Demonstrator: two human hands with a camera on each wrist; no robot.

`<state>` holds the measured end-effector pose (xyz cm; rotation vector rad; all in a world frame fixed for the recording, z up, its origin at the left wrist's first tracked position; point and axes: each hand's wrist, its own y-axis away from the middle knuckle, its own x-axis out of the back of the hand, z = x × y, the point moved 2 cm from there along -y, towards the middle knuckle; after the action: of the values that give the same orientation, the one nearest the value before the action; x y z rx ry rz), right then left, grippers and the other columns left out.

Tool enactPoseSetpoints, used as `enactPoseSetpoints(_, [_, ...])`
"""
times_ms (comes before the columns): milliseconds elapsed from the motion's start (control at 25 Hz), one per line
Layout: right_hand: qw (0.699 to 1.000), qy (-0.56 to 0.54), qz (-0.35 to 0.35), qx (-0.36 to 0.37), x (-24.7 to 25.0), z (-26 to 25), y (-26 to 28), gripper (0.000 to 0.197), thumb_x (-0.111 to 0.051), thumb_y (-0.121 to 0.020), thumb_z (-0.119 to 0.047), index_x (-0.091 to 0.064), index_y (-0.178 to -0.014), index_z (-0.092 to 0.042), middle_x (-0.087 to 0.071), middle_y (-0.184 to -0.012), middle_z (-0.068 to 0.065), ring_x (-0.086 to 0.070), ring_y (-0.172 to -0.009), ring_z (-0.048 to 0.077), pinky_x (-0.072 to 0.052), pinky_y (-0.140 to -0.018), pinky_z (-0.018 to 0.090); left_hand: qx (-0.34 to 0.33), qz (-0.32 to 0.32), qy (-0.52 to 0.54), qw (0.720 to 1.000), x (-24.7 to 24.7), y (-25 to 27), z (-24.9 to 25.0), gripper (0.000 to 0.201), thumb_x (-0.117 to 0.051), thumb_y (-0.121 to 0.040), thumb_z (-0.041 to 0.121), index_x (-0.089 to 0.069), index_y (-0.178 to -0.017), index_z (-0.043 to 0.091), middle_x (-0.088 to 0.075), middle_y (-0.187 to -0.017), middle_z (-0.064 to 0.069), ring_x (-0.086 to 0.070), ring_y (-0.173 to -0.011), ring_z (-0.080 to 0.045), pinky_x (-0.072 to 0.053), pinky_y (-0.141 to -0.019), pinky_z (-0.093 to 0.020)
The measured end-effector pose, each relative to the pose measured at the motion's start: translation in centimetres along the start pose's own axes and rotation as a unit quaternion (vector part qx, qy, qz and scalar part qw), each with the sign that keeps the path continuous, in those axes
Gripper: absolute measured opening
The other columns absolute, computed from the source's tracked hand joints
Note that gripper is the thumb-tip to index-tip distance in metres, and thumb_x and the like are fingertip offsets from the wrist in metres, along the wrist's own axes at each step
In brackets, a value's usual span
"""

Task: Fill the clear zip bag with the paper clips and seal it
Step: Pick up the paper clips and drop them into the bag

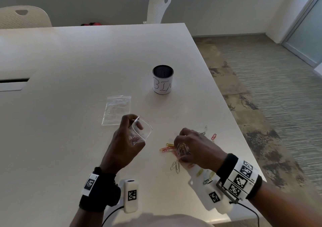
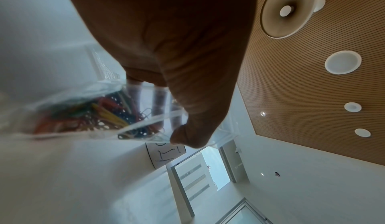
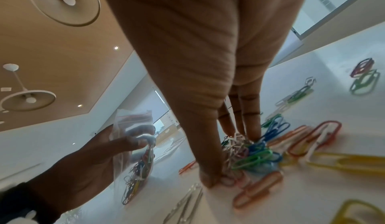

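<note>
From the head camera, the left hand (image 1: 128, 139) holds a clear zip bag (image 1: 142, 131) above the white table (image 1: 69, 122), thumb and fingers pinching its rim so the mouth gapes toward the right. A few coloured paper clips sit in the bottom of the bag. The right hand (image 1: 193, 146) is down on the loose paper clips (image 1: 168, 148) scattered near the table's right edge, its fingers curled around a small bunch of them. A second flat bag (image 1: 116, 111) lies on the table beyond the left hand, and a round cup (image 1: 163, 82) with writing on its label stands farther back. Two white chairs (image 1: 159, 7) stand behind the table.

From the left wrist, the thumb (image 2: 187, 135) presses the bag's rim against the fingers, and red, yellow and green clips (image 2: 93, 117) show through the plastic. The labelled cup appears just past the bag.

From the right wrist, the fingertips (image 3: 250, 128) and thumb close on a tangle of white, blue and green clips (image 3: 248, 151) resting on the table, with orange, yellow and red ones lying around them. To the left, apart from this pile, the other hand holds the bag (image 3: 133, 145) upright with clips gathered low inside.
</note>
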<state>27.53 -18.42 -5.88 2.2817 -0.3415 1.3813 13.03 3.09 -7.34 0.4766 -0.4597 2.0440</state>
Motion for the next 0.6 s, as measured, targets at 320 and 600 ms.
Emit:
enactPoseSetpoints(320, [0.998,0.035,0.049,0.025,-0.4,-0.8,-1.0,0.016,-0.061,-0.1,-0.007,-0.076,-0.103,-0.011,-0.067,-0.104,0.005,-0.068,-0.082,0.016,-0.052,-0.073,0.018,0.0,-0.002,0.001,1.0,-0.1,0.1,0.1,0.064,-0.074,-0.08,-0.007,-0.045,-0.124,0.029,-0.064,-0.109,0.006,-0.067,-0.072,-0.022,-0.062,-0.072,-0.044])
enactPoseSetpoints(600, [0.992,-0.105,0.056,-0.028,1.3,1.5,-2.3,0.004,-0.082,-0.085,-0.009,-0.08,-0.088,-0.012,-0.077,-0.09,0.0,-0.072,-0.077,0.007,-0.059,-0.072,0.016,-0.005,0.001,0.012,1.0,0.0,0.1,0.0,0.065,-0.075,-0.079,-0.007,-0.045,-0.125,0.028,-0.064,-0.109,0.007,-0.066,-0.073,-0.019,-0.059,-0.07,-0.032])
